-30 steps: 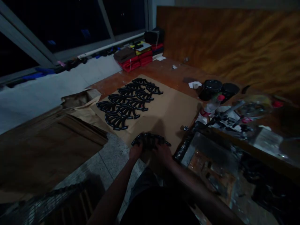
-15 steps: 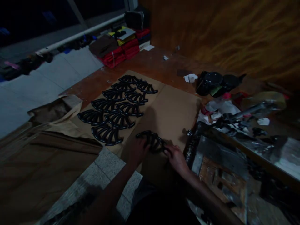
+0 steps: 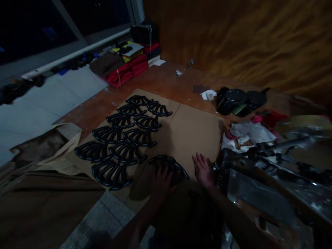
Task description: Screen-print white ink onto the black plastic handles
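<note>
Right hand [image 3: 203, 170] has let go, open on cardboard [image 3: 192, 128]; left hand [image 3: 160, 180] lies flat on black piece [image 3: 178, 168].

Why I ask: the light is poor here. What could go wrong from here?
The piece under the left hand lies close to the laid-out pieces; a nudge might push it onto them. The right hand lies open beside dark metal clutter, whose edges could catch it in this dim light.

Looked like small workshop: identical black fan-shaped parts [image 3: 124, 138] laid in rows on cardboard [image 3: 192, 131], cluttered bench [image 3: 272, 166], dark tins [image 3: 234, 98], plywood wall [image 3: 233, 41].
</note>
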Action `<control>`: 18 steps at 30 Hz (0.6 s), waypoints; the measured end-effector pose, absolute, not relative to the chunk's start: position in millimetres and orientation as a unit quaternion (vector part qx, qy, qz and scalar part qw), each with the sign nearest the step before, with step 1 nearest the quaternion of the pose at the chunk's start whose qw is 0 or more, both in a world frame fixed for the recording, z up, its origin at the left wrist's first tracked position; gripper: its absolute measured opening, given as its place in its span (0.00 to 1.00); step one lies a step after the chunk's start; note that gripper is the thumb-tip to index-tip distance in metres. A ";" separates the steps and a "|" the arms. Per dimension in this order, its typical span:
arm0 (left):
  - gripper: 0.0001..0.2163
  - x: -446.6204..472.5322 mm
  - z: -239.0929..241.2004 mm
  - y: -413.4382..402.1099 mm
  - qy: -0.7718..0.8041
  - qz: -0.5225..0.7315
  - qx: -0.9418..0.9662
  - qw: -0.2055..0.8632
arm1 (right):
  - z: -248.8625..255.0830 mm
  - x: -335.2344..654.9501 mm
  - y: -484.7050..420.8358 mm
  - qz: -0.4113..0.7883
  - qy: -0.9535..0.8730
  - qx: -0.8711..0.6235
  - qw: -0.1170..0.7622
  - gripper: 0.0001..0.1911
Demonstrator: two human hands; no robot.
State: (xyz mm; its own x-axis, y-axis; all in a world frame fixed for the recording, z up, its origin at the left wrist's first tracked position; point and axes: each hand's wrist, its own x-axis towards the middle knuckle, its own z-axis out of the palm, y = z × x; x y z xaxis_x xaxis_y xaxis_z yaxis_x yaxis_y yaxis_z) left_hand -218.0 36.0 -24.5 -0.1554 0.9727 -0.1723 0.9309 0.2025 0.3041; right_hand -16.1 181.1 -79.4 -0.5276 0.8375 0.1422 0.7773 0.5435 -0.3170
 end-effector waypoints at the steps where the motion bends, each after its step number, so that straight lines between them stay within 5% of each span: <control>1: 0.28 -226.7 -20.8 55.9 0.747 0.070 0.643 0.153 | -80.7 -15.4 180.2 0.096 -0.869 -0.464 0.141 0.22; 11: 0.29 -264.1 3.0 351.5 0.677 0.059 0.722 0.126 | -111.1 -4.8 182.6 -0.031 -0.887 -0.419 0.189 0.24; 18: 0.28 -270.9 -3.2 425.1 0.769 0.036 0.627 0.121 | -124.9 -3.7 181.5 -0.076 -0.885 -0.409 0.208 0.28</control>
State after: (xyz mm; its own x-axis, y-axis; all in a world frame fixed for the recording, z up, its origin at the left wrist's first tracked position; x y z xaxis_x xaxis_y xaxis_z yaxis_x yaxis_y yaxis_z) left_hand -270.9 425.1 -3.2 -0.1841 0.9729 -0.1401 0.9554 0.2106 0.2069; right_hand -3.7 181.5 -124.9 -0.5796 0.6921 0.4302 0.7554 0.6543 -0.0348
